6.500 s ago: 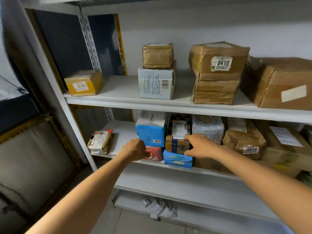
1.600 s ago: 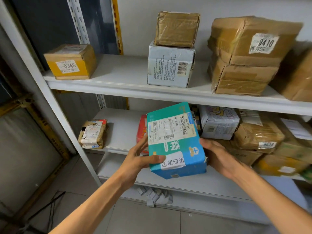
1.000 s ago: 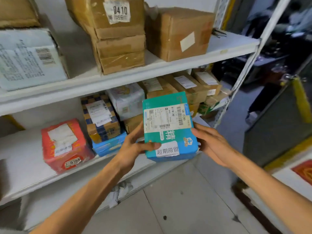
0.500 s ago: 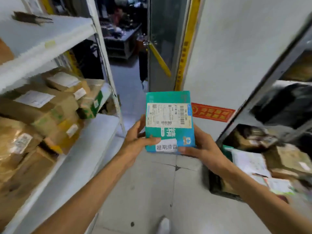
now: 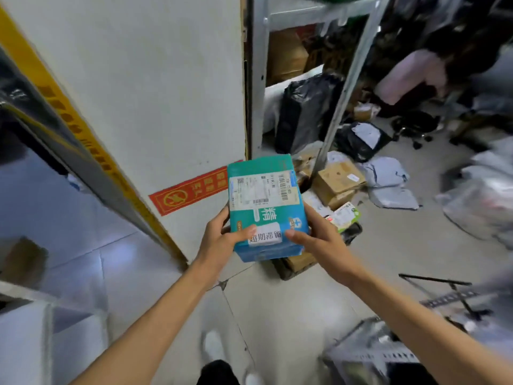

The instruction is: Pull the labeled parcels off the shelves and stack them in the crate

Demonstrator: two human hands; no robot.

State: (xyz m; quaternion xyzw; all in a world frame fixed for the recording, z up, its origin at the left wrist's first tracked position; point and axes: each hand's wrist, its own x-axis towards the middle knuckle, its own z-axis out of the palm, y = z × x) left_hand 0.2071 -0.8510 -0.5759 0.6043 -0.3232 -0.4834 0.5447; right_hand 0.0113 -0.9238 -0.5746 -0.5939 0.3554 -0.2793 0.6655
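head view, near to far. a white shoe (image 5: pixel 212 346) on the floor tiles, with both forearms reaching out above it. left hand (image 5: pixel 219 240) and right hand (image 5: pixel 319 238) grip the teal parcel (image 5: pixel 266 215) by its near corners: each thumb is pressed flat on the upper face, the left fingers curl round the left edge, and the right fingers are hidden behind the box. the grip matches that of half a second ago. what has changed is the view: the source shelves have swung out of frame, and the parcel, held in the air, now overlaps the dark crate (image 5: pixel 352 235) on the floor, which already holds cartons. the carry looks almost done, with lowering and placing left. legible writing: a white sticker (image 5: pixel 265 235) reads "超期滞留", and a large printed "精" sits above it. the shipping label (image 5: pixel 263 188) bears barcodes, its text too small to read. beyond, a red wall sign (image 5: pixel 191 191) shows a prohibition symbol with blurred characters — then loose brown cartons (image 5: pixel 337 181) and a far rack (image 5: pixel 347 79).
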